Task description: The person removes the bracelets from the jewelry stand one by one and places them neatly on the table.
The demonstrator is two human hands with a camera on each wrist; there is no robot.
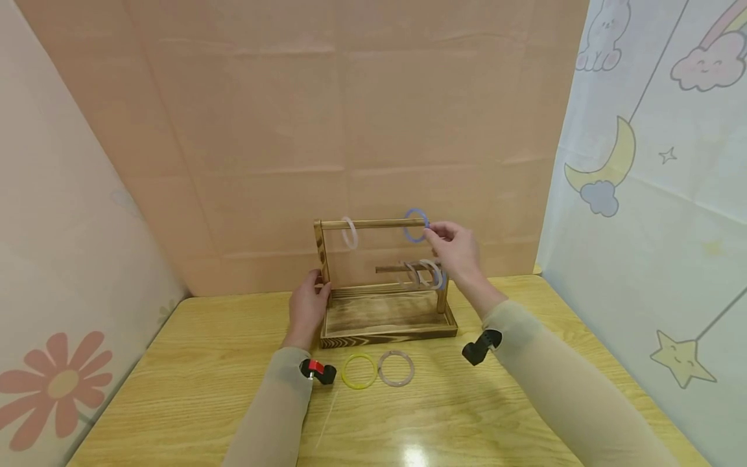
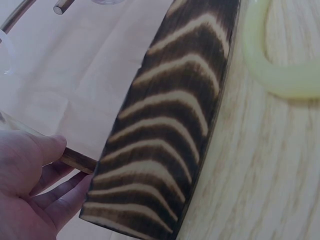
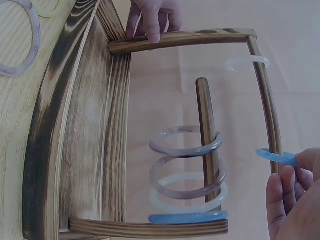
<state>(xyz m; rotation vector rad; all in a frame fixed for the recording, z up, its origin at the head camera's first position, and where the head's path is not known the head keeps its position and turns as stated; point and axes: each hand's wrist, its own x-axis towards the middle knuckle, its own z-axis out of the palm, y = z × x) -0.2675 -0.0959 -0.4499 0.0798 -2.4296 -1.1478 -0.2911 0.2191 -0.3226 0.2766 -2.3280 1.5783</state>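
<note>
A wooden bangle stand (image 1: pixel 385 334) with an upper and a lower bar stands on the table. My right hand (image 1: pixel 458 250) pinches a blue bangle (image 3: pixel 276 157), which encircles the upper bar near its free end. Farther left on that bar hangs a white bangle (image 1: pixel 349 233). On the lower bar (image 3: pixel 202 100) sit several bangles: two greyish-purple ones, a clear white one (image 3: pixel 160 200) and a blue one (image 3: pixel 187 218) against the post. My left hand (image 1: pixel 308 305) grips the stand's left upright, thumb in front, as the left wrist view also shows.
A yellow bangle (image 1: pixel 358 371) and a pale purple bangle (image 1: pixel 396 369) lie side by side on the wooden table (image 1: pixel 467 408), in front of the stand. Behind rises a plain tan backdrop (image 1: pixel 262 143). Patterned sheets flank the table on both sides.
</note>
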